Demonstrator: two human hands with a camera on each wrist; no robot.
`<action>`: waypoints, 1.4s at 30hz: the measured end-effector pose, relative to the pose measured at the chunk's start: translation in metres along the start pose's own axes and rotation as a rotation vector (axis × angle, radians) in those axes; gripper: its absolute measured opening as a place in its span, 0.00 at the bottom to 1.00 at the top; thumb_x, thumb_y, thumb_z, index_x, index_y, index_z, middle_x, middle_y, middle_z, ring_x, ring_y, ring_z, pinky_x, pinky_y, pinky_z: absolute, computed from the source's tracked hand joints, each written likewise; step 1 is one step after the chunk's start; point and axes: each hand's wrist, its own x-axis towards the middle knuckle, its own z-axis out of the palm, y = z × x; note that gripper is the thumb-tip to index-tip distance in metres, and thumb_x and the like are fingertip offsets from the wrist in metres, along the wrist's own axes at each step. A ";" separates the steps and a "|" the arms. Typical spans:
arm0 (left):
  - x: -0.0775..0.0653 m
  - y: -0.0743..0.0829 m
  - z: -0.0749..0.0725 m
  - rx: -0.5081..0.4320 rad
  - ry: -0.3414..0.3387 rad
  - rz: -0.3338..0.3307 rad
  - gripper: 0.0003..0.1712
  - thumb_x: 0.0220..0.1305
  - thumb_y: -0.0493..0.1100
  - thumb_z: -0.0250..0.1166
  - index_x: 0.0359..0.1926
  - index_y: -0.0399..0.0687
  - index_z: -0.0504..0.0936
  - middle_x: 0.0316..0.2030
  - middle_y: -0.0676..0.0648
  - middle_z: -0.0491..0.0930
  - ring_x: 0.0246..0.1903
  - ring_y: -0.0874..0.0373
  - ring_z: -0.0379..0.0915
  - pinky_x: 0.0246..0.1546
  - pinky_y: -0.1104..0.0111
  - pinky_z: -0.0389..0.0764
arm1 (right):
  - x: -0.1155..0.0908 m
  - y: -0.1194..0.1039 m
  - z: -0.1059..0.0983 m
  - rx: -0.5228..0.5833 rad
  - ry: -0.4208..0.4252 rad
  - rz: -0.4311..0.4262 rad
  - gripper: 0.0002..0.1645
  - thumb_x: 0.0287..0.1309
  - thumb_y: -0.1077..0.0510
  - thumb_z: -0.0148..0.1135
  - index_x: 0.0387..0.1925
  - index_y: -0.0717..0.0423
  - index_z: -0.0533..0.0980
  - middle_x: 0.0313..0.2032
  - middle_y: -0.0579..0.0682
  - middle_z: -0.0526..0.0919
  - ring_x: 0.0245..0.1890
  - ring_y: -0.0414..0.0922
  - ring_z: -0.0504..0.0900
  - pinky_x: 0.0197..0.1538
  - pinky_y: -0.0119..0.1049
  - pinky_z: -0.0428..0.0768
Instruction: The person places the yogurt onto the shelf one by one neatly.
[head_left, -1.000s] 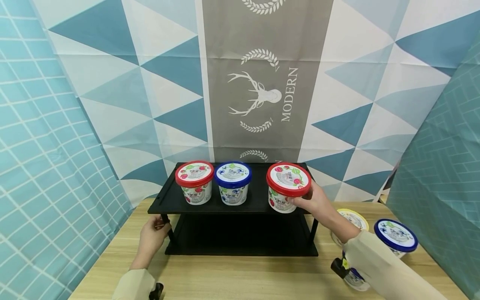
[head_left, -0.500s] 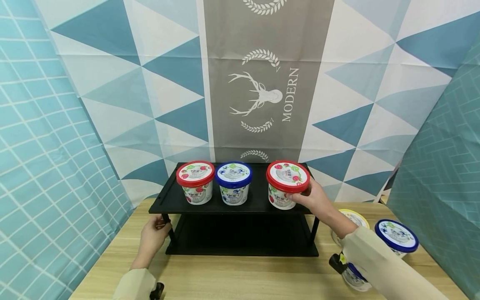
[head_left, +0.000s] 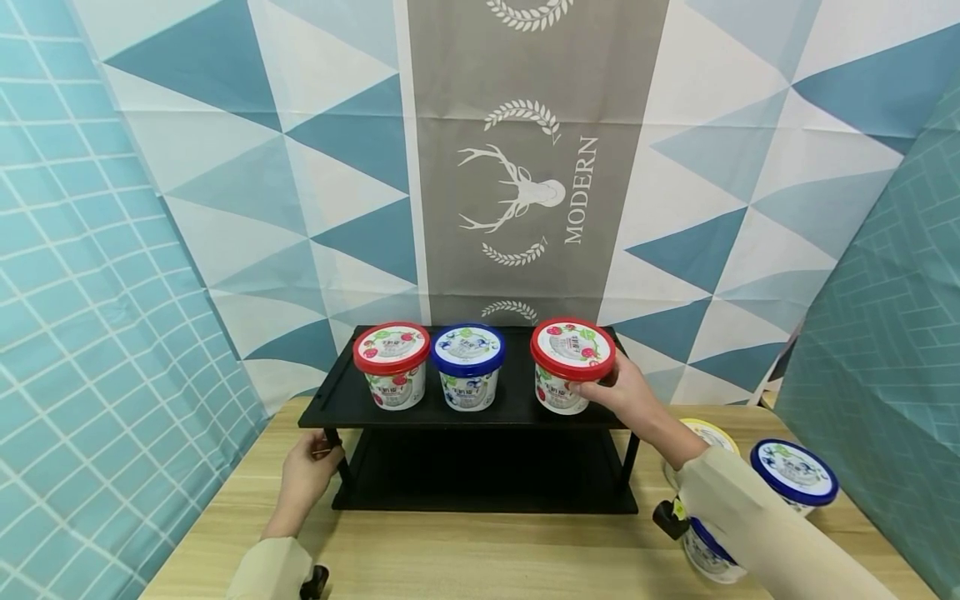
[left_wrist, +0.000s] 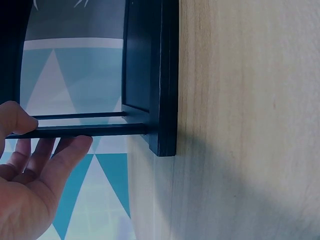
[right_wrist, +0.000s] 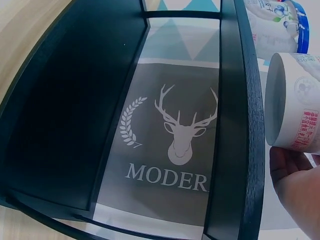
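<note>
My right hand grips a red-lidded tub by its right side, close over the right part of the black two-tier rack's upper shelf. In the right wrist view the tub's white base shows beside the shelf edge, with my fingers curled under its side. My left hand holds the rack's front left post; the left wrist view shows thumb and fingers on opposite sides of that post. On the upper shelf stand another red-lidded tub and a blue-lidded tub.
Right of the rack, on the wooden table, stand a yellow-lidded tub and two blue-lidded tubs, one at the far right and one partly behind my right sleeve. Patterned cloth hangs behind.
My right hand has moved the red-lidded tub slightly back and left over the upper shelf. My left hand keeps its hold on the post.
</note>
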 end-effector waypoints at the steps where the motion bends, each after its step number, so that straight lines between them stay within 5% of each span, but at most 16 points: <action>1: 0.000 0.000 0.000 -0.001 0.000 -0.001 0.19 0.65 0.38 0.54 0.53 0.32 0.69 0.50 0.28 0.73 0.48 0.40 0.76 0.36 0.73 0.81 | 0.001 0.000 0.000 -0.001 0.000 0.001 0.41 0.54 0.55 0.60 0.65 0.63 0.55 0.60 0.64 0.68 0.56 0.58 0.70 0.55 0.51 0.77; 42: 0.000 -0.002 0.000 -0.003 0.011 -0.004 0.18 0.64 0.37 0.54 0.53 0.32 0.70 0.50 0.29 0.74 0.48 0.40 0.75 0.36 0.73 0.80 | 0.018 0.008 0.012 -0.041 -0.024 0.051 0.43 0.54 0.53 0.62 0.66 0.62 0.54 0.61 0.63 0.67 0.59 0.58 0.69 0.58 0.53 0.74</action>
